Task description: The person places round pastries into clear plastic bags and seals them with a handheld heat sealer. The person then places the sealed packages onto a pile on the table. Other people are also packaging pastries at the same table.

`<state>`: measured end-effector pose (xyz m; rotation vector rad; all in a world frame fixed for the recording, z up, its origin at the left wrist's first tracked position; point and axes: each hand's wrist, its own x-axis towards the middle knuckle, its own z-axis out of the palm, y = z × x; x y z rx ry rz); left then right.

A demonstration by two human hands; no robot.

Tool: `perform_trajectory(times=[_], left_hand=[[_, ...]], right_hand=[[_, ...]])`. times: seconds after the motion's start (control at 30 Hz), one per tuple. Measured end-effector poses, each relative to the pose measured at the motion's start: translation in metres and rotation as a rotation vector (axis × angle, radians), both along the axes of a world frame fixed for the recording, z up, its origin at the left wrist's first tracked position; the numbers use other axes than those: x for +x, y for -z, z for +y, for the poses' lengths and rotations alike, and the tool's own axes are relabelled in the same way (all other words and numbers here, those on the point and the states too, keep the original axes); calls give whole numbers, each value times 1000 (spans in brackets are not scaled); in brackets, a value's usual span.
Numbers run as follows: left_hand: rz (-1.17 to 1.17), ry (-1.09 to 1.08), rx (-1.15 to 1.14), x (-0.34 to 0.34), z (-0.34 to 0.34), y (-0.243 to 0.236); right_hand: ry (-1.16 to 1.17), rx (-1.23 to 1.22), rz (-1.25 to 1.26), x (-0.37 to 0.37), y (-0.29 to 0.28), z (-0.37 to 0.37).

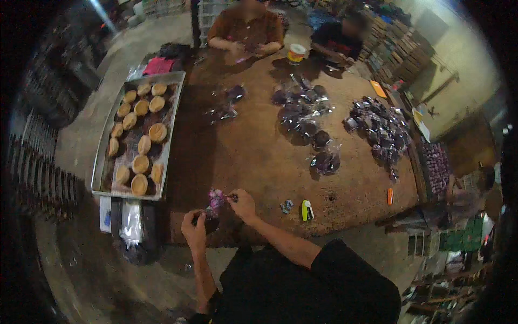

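Note:
A small bag [216, 198] with a pink, shiny top and a darker lower part is near the table's front edge. My right hand [243, 205] pinches the pink top from the right. On the lower left of the bag my left hand [193, 224] is closed at the dark part, whose contents I cannot make out. To the right lie a lime-green stapler [307, 210], small grey pieces [286, 206] and an orange tool [390, 196].
A metal tray [178, 97] of round golden baked pieces fills the left side. Several wrapped dark bundles [307, 124] and a pile of small packets [377, 135] lie centre and right. A white-and-yellow tub [295, 54] and two people [245, 32] are at the far side.

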<state>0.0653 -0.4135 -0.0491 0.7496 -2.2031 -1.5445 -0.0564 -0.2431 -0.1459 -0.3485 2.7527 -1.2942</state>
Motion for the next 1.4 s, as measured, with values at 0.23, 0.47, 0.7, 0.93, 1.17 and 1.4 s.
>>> perform_trajectory(times=[0.23,0.47,0.7,0.93,1.17,1.4], left_hand=[[65,188,375,-9,5,-9],[175,336,409,-31,27,-27],[228,369,467,-48,47,-31],[117,392,605,-55,65,-38],[55,394,426,-71,115,-70],[100,500,338,-94,203,-82]], right_hand=[[-191,-421,-251,10,-117,15],[-296,-298,-39,17,-166,26],[-293,-262,12,7,-165,61],[-222,-283,20,14,-154,82],[-118,-320,177,8,-173,122],[228,-622,424,-21,-195,186]])
